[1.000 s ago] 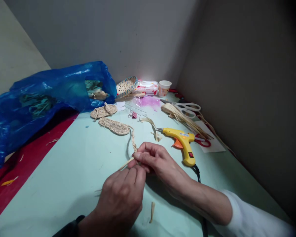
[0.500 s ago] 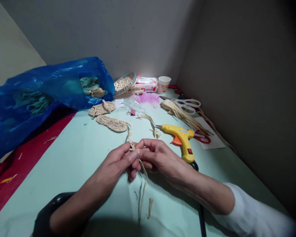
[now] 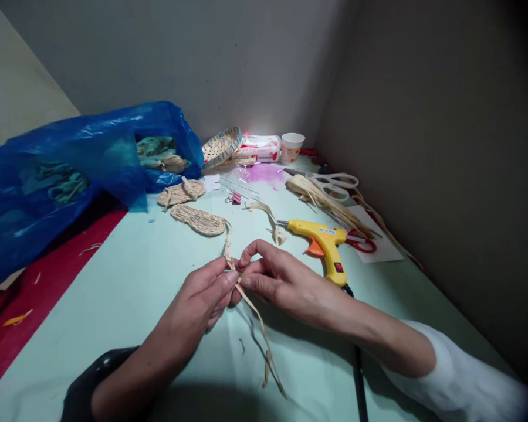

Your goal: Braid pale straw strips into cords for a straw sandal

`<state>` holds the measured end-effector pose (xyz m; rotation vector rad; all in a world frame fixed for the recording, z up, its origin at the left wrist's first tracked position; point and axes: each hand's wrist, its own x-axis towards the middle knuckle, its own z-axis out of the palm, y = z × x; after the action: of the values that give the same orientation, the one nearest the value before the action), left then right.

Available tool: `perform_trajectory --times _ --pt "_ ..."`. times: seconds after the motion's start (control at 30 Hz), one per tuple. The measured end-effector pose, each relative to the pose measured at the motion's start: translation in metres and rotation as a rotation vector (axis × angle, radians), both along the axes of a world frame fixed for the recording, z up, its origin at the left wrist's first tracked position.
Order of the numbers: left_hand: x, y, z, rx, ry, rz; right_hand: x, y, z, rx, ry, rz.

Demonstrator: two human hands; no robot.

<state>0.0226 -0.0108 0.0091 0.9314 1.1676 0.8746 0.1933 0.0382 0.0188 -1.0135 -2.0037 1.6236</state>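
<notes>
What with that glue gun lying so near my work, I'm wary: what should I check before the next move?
1. Left hand pinching the braid: ok.
2. Right hand gripping a strand: cannot tell; the contact near the braid's end is partly hidden.
3. Braid running up to the woven oval: ok.
4. Loose strand hanging clear of the glue gun: ok.
5. Nozzle well clear of the pale strip: not ok; its tip is right by it.
6. Glue gun cool: cannot tell.
</notes>
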Motion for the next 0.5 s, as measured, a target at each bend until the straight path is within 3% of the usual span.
perform_trajectory --times 0.13,0.33,0.5 --pt "0.002 -0.001 0.002 0.033 0.075 0.042 -0.001 0.002 -0.001 0.039 -0.029 0.001" --pt "-0.003 0.003 0.001 0.117 0.193 0.067 -0.001 0.005 0.010 0.345 -0.192 0.021" --pt "-0.001 0.006 -0.003 0.085 0.154 0.100 -0.008 -0.012 0.008 0.474 -0.286 -0.109"
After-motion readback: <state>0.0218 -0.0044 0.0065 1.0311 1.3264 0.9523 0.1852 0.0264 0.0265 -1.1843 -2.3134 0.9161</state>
